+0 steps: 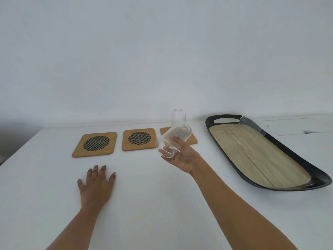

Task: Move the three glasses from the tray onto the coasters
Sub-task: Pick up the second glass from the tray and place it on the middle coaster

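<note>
We see our right hand (182,156) holding a clear glass (171,141) in the air, tilted, its long axis running from the open mouth at lower left to the base at upper right, in front of the right coaster (191,139); a second glass (178,115) stands upright behind it, so we count two glasses, three coasters in a row and one tray (288,154); our left hand (96,184) lies flat and unclenched on the white table (153,204), grasping nothing, with bare room around it, and the tray's wooden floor holds no glass, its near end close to the table's right side
</note>
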`<state>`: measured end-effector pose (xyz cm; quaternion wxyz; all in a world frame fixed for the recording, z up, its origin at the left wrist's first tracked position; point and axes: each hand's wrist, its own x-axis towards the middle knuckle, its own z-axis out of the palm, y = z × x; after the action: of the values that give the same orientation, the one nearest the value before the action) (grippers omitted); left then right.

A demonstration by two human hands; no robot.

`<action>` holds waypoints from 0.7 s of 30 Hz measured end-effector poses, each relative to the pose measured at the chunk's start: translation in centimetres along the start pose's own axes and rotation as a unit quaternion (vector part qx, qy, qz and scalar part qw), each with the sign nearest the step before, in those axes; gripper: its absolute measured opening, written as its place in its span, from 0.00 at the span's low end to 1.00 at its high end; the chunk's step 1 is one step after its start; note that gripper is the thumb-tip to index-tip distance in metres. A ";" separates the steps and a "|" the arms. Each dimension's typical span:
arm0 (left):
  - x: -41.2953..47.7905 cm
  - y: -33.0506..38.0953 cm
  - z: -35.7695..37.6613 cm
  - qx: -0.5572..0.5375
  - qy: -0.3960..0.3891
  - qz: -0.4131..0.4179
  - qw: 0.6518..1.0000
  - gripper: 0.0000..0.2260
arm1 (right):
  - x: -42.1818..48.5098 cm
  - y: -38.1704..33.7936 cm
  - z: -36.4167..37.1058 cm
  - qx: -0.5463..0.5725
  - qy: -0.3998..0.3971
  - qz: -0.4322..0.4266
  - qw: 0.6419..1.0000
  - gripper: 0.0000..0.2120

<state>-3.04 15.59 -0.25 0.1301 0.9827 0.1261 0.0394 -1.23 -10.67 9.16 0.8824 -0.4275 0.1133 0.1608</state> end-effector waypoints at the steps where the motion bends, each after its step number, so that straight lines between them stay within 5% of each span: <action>1: 0.0 0.0 0.0 0.004 0.003 0.001 1.000 0.26 | 0.2 0.2 0.0 -0.032 -0.005 -0.007 0.999 0.08; 7: 0.1 0.2 0.2 0.004 0.009 0.003 1.000 0.26 | 1.2 1.2 0.8 -0.115 0.007 -0.054 0.992 0.06; 13: 0.0 0.1 0.2 0.000 0.016 0.004 1.000 0.26 | 3.1 2.0 1.8 -0.174 0.063 -0.117 0.976 0.22; 21: 0.1 0.1 0.3 -0.011 0.022 0.000 1.000 0.26 | 4.8 2.6 4.2 -0.369 0.083 -0.218 0.900 0.32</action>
<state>-2.93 15.41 -0.46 0.1384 0.9800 0.1287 0.0625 2.42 -4.93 8.24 0.6615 -0.7484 0.0226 -0.0411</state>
